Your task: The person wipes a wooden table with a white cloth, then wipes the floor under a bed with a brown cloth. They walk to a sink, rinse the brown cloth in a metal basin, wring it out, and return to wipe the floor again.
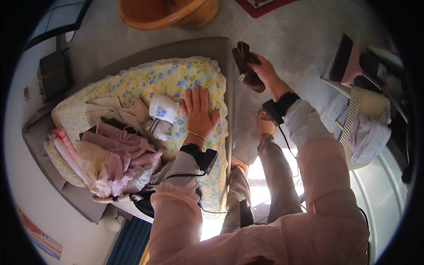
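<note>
My left hand (198, 112) lies palm down, fingers spread, on a yellow flowered sofa cover (172, 78). Just left of it are a folded white cloth (164, 108) with a blue print and a grey-and-white bundled cloth (160, 129). A small tan bundle (140, 109) and a beige cloth (102, 109) lie beyond these. My right hand (263, 69) grips a dark maroon cloth item (246, 68) with a small pale tag, held over the floor beside the sofa. Farther left on the cover is a heap of pink, cream and grey clothes (122, 155).
A wooden tub (165, 20) stands on the grey floor beyond the sofa. To the right are a pink broom (352, 66) and a pale plastic chair (367, 102) with a grey cloth (369, 137) on it. A red-edged mat (260, 11) lies at the top.
</note>
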`<state>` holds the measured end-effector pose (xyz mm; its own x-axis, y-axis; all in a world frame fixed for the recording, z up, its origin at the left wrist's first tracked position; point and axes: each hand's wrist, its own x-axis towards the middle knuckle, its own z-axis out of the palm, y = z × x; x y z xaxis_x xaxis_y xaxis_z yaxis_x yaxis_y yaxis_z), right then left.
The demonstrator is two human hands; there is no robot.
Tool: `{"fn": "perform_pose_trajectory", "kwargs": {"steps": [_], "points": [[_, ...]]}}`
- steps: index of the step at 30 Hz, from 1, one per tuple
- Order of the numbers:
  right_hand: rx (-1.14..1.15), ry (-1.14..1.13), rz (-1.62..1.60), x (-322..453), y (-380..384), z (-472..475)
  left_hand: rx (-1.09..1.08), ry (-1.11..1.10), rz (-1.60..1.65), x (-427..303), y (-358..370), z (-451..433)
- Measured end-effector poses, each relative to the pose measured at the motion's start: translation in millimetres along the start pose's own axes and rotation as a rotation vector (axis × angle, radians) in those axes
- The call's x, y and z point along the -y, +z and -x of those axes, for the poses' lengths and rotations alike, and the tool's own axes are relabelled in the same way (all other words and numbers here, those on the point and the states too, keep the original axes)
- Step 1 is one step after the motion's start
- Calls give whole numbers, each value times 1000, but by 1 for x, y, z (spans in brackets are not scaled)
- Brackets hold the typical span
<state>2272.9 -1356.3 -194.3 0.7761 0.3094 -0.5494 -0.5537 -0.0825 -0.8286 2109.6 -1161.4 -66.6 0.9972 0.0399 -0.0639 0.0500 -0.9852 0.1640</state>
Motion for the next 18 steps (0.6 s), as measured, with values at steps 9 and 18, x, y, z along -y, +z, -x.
{"fn": "perform_pose_trajectory", "kwargs": {"steps": [9, 18], "points": [[-55, -47, 793, 3, 73, -118, -34, -4, 18, 10, 21, 3], [-201, -44, 516, -67, 81, -38, -72, 11, 24, 11, 26, 4]]}}
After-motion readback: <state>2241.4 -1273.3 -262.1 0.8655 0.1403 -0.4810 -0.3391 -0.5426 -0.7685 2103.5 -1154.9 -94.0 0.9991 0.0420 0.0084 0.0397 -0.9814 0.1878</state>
